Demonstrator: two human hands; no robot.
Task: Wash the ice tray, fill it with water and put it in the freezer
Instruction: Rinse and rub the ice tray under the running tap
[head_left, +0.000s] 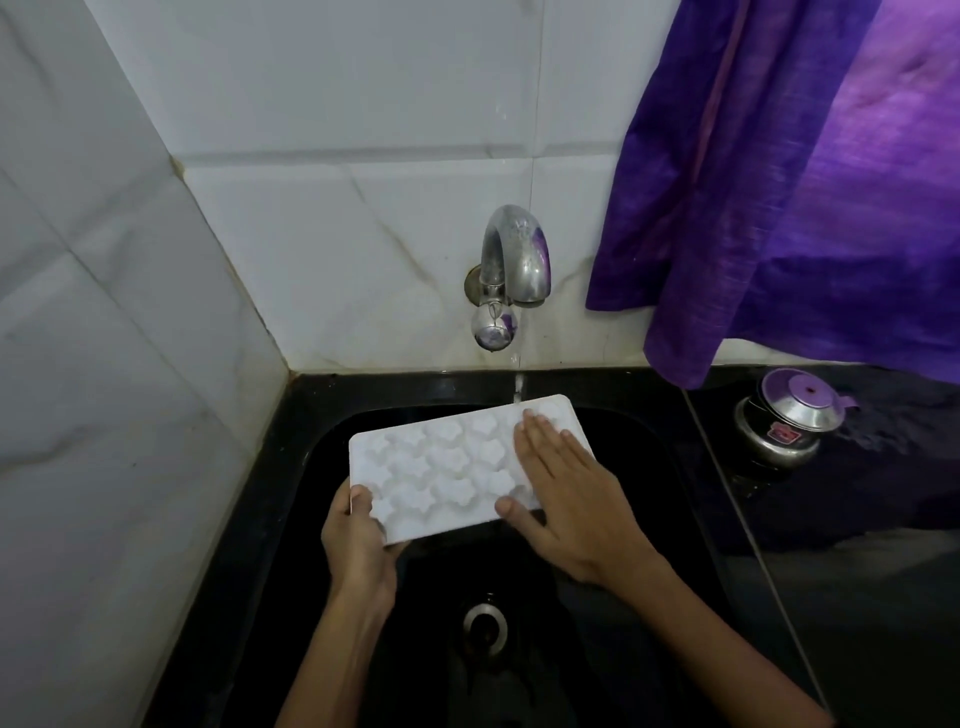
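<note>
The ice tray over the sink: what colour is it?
White, seen in the head view: the ice tray.

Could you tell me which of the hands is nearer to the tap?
Right. The right hand lies flat on the ice tray's far end, just below the tap. The left hand grips the tray's near corner, farther from the tap.
</note>
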